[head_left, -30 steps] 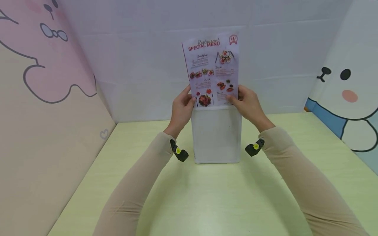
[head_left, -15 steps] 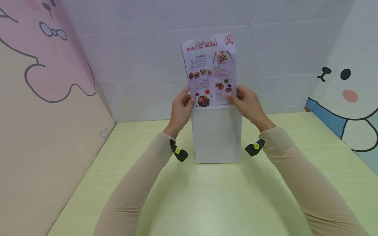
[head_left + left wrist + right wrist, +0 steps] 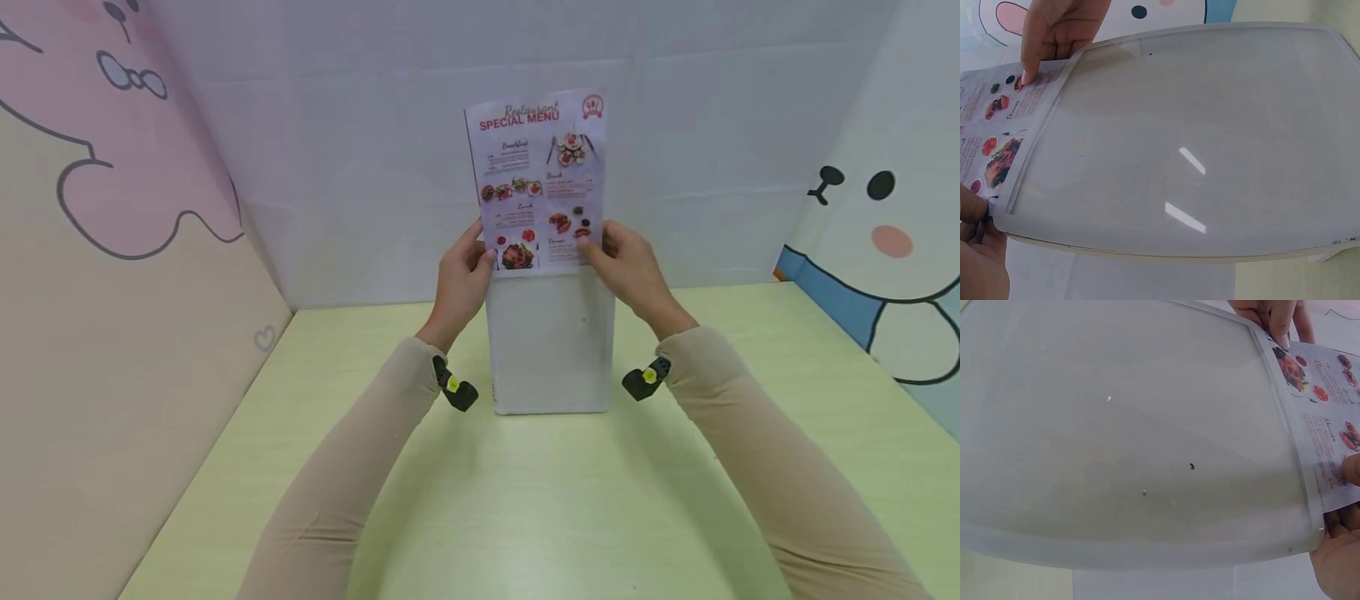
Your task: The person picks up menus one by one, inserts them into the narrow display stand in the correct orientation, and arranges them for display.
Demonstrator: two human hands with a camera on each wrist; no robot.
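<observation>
A printed menu sheet headed "Special Menu" stands upright, its lower edge at the top slot of a clear plastic stand on the green table. My left hand pinches the sheet's lower left corner. On the other side my right hand pinches the lower right corner. In the left wrist view the stand fills the frame and the menu pokes out at its left end. The right wrist view shows the stand with the menu at its right end.
Cartoon-printed panels close in the table: a pink one on the left, a white one behind, a bear one on the right. Black wrist cameras sit on both sleeves.
The menu sheet shifted slightly, tilting and moving a little to the right between the frames. Both hands stay at the stand's top edge.
</observation>
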